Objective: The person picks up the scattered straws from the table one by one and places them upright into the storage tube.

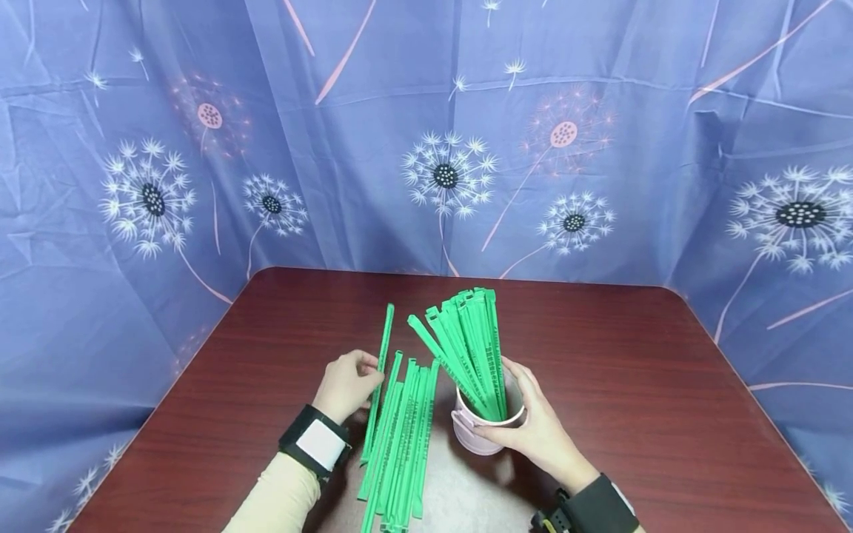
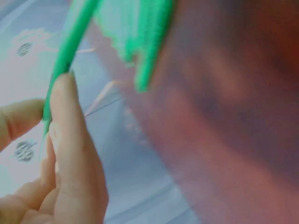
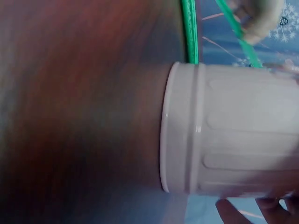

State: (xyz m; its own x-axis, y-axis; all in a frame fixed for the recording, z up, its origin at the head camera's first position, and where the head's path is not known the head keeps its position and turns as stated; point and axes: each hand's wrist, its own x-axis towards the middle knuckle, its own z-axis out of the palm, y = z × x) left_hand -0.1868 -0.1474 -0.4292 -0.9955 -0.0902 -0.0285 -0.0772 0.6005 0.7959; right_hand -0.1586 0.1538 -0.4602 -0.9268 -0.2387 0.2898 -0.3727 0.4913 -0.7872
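My left hand (image 1: 348, 383) pinches a long, thin green packet (image 2: 69, 49) between thumb and fingers. This packet slants up and away at the left side of a pile of similar green packets (image 1: 405, 444), which have black print along them. To the right, my right hand (image 1: 548, 433) grips a small pale pink bucket (image 1: 477, 443), thumb at the near rim and fingers round the far right side. A bundle of green packets (image 1: 469, 340) stands in the bucket, leaning to the left. In the right wrist view the ribbed bucket wall (image 3: 247, 126) fills the right side.
Both hands work over a dark red-brown wooden table (image 1: 666, 414) with rounded far corners. Behind it and at both sides hangs a blue cloth (image 1: 360, 170) with dandelion prints. The pile lies just left of the bucket, near the table's front.
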